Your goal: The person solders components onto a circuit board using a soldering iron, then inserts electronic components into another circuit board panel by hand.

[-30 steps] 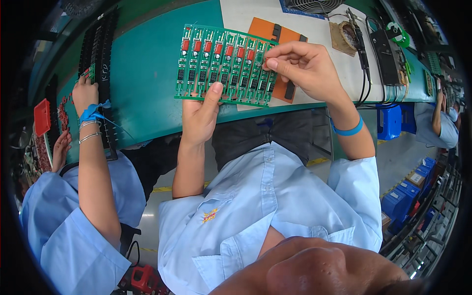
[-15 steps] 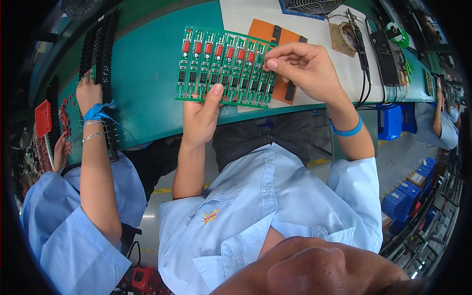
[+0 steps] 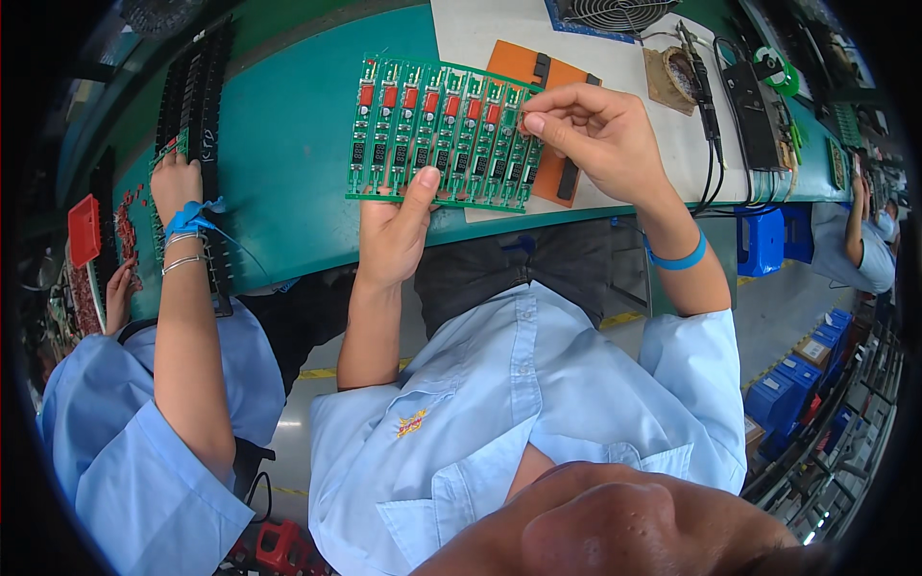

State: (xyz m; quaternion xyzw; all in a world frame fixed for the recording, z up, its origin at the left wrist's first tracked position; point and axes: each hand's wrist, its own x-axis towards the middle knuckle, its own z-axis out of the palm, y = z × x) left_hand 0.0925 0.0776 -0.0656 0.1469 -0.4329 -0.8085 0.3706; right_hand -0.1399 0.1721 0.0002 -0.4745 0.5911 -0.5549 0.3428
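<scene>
A green circuit board panel (image 3: 442, 134) is held up over the bench edge, tilted toward me. It is made of several narrow strips with red components, small capacitors and black digit displays. My left hand (image 3: 396, 226) grips its lower edge, thumb on the front face and fingers behind. At the panel's right edge, my right hand (image 3: 591, 134) has thumb and forefinger pinched together beside the last strip. A reddish bit shows at these fingertips, too small and covered to name. A blue band (image 3: 680, 252) circles my right wrist.
Behind the panel lies an orange board (image 3: 552, 178) with black clips on a white sheet (image 3: 480, 29). Farther right are a soldering iron (image 3: 706, 96), a solder spool (image 3: 783, 77) and a fan (image 3: 615, 12). At left, a co-worker's hand (image 3: 176, 182) works by a black rack (image 3: 197, 96).
The panel has shifted very slightly to the right and down with my left hand. My right hand's pinch stays at the same edge, almost unmoved.
</scene>
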